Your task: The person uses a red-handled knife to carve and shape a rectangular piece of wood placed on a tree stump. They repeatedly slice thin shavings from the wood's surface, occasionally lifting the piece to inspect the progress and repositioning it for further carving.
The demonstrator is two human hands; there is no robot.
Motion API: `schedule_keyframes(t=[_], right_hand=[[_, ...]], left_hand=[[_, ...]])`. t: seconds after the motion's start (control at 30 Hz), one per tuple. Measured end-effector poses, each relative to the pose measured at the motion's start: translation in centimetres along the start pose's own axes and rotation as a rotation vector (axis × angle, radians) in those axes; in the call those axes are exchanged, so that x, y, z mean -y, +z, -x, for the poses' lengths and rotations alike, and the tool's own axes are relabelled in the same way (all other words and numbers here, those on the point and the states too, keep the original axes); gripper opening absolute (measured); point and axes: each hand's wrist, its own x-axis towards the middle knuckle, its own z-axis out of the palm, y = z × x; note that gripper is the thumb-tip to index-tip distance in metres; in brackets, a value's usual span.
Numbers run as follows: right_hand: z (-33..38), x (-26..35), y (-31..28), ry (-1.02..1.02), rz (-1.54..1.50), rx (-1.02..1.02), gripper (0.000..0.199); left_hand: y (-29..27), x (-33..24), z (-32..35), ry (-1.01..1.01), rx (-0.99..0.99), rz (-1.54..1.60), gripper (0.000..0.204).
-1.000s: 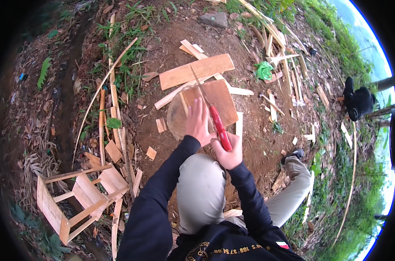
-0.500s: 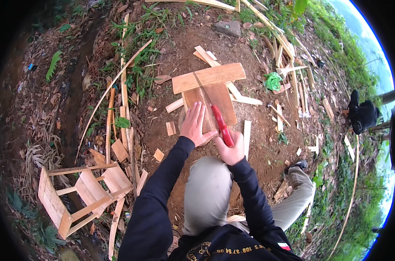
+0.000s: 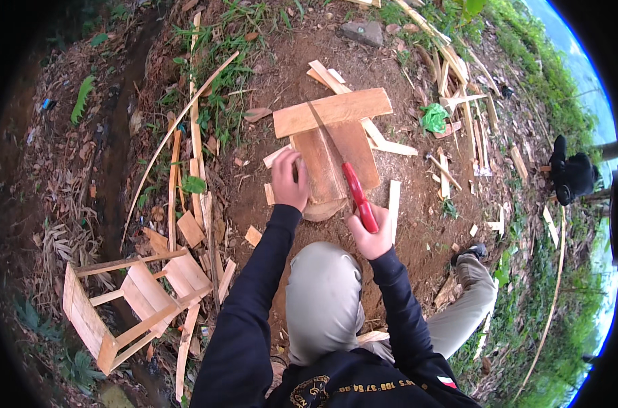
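My right hand (image 3: 374,232) is wrapped round the red handle of a hand saw (image 3: 356,190). The saw's blade slants up and left, and its tip lies over a crosswise wooden plank (image 3: 333,111). That plank rests on the far end of wider brown boards (image 3: 353,146), which lie on a round log block (image 3: 324,211). At the left edge of these boards is my left hand (image 3: 290,179), its fingers bent and somewhat apart, with nothing visible in them.
Wood strips and offcuts (image 3: 395,204) lie around on brown soil. A slatted wooden frame (image 3: 142,296) stands at lower left. To the right are a hammer (image 3: 444,173), a green plastic bag (image 3: 433,117) and a stack of strips (image 3: 458,75). A black bag (image 3: 571,175) sits farther right.
My left hand has come off the top of the boards and shifted left, its fingers now bent. The right hand with the saw has moved slightly right and nearer.
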Motion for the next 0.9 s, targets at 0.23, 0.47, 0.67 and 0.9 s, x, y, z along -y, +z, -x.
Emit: schedule_keyframes(t=[0.23, 0.47, 0.67, 0.9], right_hand=[[-0.5, -0.4, -0.7, 0.045, -0.054, 0.019, 0.021], [0.6, -0.1, 0.7, -0.057, -0.006, 0.015, 0.024], [-0.8, -0.1, 1.8, -0.038, 0.050, -0.014, 0.028], [-1.8, 0.4, 1.9, -0.046, -0.001, -0.045, 0.026]], left_hand=[[0.0, -0.6, -1.5, -0.310, 0.020, 0.093, 0.028], [5.1, 0.7, -1.8, -0.216, 0.121, -0.280, 0.055], [5.9, 0.3, -1.8, -0.149, 0.223, -0.462, 0.062], [6.3, -0.3, -1.6, -0.161, 0.217, -0.446, 0.059]])
